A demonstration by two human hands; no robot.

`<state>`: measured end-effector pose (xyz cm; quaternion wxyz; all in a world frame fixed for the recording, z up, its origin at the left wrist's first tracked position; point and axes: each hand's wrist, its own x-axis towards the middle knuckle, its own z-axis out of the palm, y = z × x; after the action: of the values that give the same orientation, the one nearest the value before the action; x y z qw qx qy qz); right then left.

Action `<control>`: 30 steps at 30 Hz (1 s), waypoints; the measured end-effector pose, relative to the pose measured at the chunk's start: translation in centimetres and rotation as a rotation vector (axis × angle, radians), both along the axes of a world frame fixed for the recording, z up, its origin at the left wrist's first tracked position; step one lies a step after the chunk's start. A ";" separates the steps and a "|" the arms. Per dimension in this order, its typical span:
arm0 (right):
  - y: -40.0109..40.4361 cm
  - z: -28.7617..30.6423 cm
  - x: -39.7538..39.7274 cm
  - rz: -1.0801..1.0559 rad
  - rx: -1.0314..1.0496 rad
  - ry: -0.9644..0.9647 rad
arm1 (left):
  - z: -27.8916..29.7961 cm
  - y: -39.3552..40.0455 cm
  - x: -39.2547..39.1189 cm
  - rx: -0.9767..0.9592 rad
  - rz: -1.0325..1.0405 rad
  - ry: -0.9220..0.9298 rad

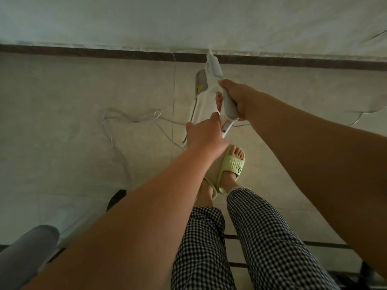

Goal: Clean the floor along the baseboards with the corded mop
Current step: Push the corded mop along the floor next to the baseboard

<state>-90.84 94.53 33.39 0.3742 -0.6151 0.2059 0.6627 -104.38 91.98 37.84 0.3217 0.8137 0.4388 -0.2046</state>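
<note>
One corded mop [209, 84] here, white and grey, held out in front toward the dark baseboard [83, 50] that runs across the bottom of the wall [188, 19]. Two hands on it. The right hand [236, 99] is wrapped around the grey handle, fingers curled tight round the grip. The left hand [203, 132] sits just below on the lower end of the body; it looks like it's gripping, but the fingers are tucked behind the back of the hand, so how they sit is hard to tell. The mop's top end reaches right up to the baseboard line, and its head isn't visible, hidden behind the body and hands.

One white cord [125, 126] lies in loose loops on the tiled floor [62, 101] to the left, and a second stretch [364, 114] shows far right, cut off by the arm. Can't tell if it's the same cord.

Two feet in light green slippers: one slipper [233, 164] shows clearly, the other [209, 186] is mostly hidden behind the left forearm. Checked trousers [261, 237] below. A grey rounded thing [27, 254] sits bottom left, cut off, can't make out what it is.
</note>
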 end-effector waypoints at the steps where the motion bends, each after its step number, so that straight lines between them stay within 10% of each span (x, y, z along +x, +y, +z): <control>1: -0.1 0.0 0.0 -0.009 0.001 -0.003 | 0.0 0.0 0.0 0.000 -0.006 0.000; 30: 7.9 -6.9 -9.8 0.104 -0.022 0.051 | -7.5 6.8 -8.9 0.044 0.111 0.143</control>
<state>-100.63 102.48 26.48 0.3269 -0.6120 0.1904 0.6945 -113.32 98.77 30.38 0.2826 0.7784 0.5092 -0.2343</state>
